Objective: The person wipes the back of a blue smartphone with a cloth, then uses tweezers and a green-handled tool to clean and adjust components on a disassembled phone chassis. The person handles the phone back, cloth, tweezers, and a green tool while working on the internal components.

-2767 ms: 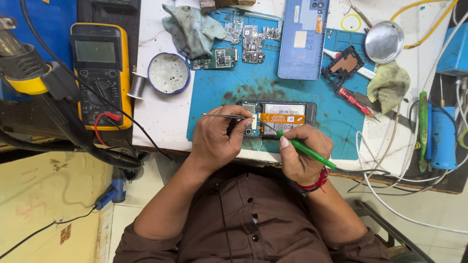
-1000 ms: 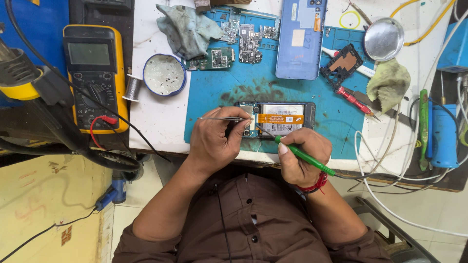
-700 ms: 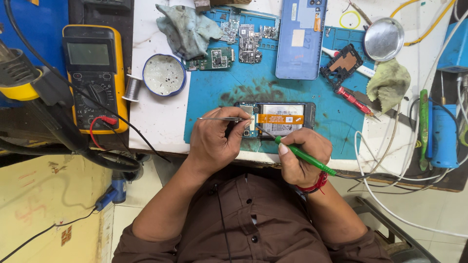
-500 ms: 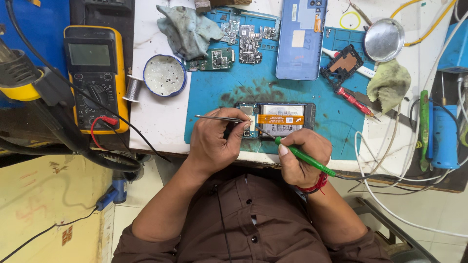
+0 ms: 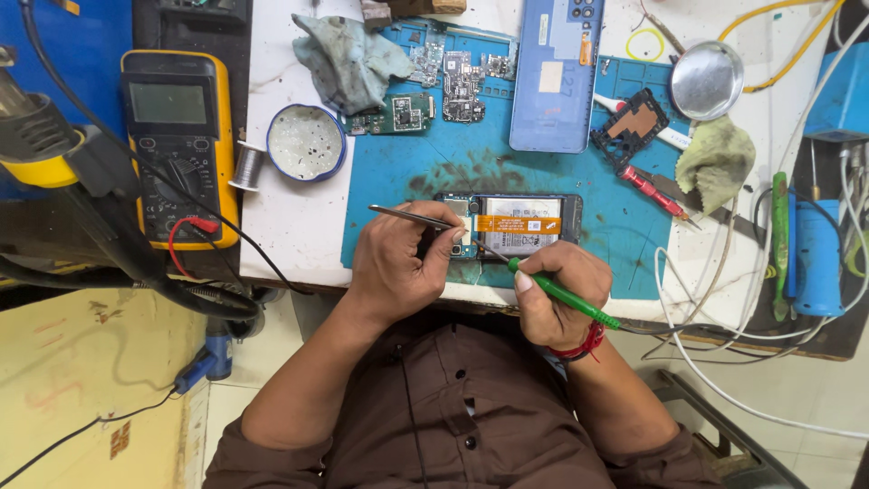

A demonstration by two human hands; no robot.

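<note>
An opened phone with its back off lies on a blue work mat, showing a battery and an orange flex strip. My left hand grips metal tweezers whose tips reach the phone's left end. My right hand holds a green-handled soldering iron like a pen, its thin tip pointing at the same left end of the phone. Both hands rest at the mat's near edge.
A yellow multimeter sits at left with red and black leads. A round flux tin, solder spool, grey cloth, circuit boards, blue phone back cover, red screwdriver, metal dish and cables surround the mat.
The tweezers have tilted slightly, their rear end now pointing further up-left. Both hands stay over the phone's left end with barely any shift.
</note>
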